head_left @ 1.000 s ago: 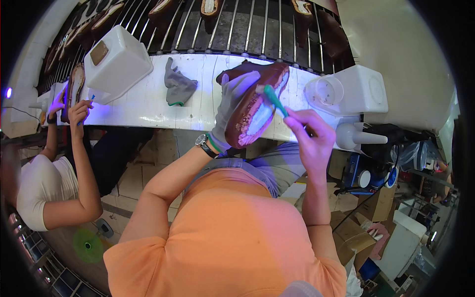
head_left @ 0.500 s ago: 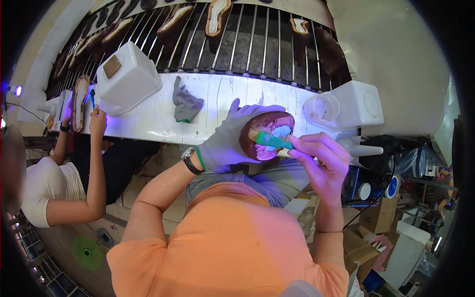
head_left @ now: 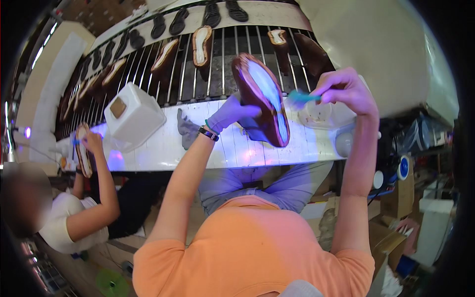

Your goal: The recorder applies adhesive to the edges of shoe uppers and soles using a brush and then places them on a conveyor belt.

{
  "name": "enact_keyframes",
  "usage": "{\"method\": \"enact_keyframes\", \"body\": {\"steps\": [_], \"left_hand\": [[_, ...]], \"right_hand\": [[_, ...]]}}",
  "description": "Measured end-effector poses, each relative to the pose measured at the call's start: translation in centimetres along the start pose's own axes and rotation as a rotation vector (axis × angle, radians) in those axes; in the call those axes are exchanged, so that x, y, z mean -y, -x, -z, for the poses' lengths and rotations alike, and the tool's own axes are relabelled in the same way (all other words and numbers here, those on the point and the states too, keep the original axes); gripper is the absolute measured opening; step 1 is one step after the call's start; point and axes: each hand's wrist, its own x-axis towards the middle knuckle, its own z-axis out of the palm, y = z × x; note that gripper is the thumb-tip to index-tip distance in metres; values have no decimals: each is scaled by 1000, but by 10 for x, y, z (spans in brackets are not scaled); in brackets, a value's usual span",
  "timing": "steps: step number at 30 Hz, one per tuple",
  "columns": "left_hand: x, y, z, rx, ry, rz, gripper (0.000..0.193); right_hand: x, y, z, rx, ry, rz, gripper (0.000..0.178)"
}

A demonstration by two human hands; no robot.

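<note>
My left hand (head_left: 233, 113), in a grey glove, grips a brown shoe upper (head_left: 240, 74) on its last. The shoe is raised over the white bench, its pale underside turned up toward me. My bare right hand (head_left: 349, 93) pinches the handle of a teal-green brush (head_left: 300, 97). The bristle end points left, just right of the shoe and apart from it. Below the brush, a clear round tub (head_left: 316, 115) sits by a white plastic container, partly hidden behind my right wrist. A spare grey glove (head_left: 188, 129) lies on the bench left of my left wrist.
A cut white plastic jug (head_left: 134, 116) stands on the bench at left. Beyond runs a rack of metal rods (head_left: 223, 81) carrying several shoe uppers, with black soles (head_left: 212, 15) on a ledge behind. At left, a co-worker's hand (head_left: 92, 140) works over another shoe.
The shoe has moved up and away from my body, tilting so its long underside shows. My right hand has drawn the brush off it, up and right toward the tub. The view has shifted.
</note>
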Motion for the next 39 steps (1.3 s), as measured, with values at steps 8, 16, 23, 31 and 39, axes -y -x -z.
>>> {"method": "enact_keyframes", "body": {"steps": [8, 16, 23, 31, 39], "left_hand": [[9, -52, -24, -237, 911, 76, 63], [-41, -75, -43, -325, 1575, -25, 49], [-60, -65, -49, -258, 1794, 174, 52], [-23, -45, -4, -22, 1025, -118, 57], [41, -24, 23, -317, 514, 33, 84]], "right_hand": [[-128, 94, -139, -648, -1284, 244, 36], [-139, 135, -180, -779, -1471, 314, 32], [-142, 144, -170, -817, -1455, 292, 31], [-114, 129, -136, -1032, -511, -527, 22], [-106, 87, -125, -885, 696, -774, 18]]}}
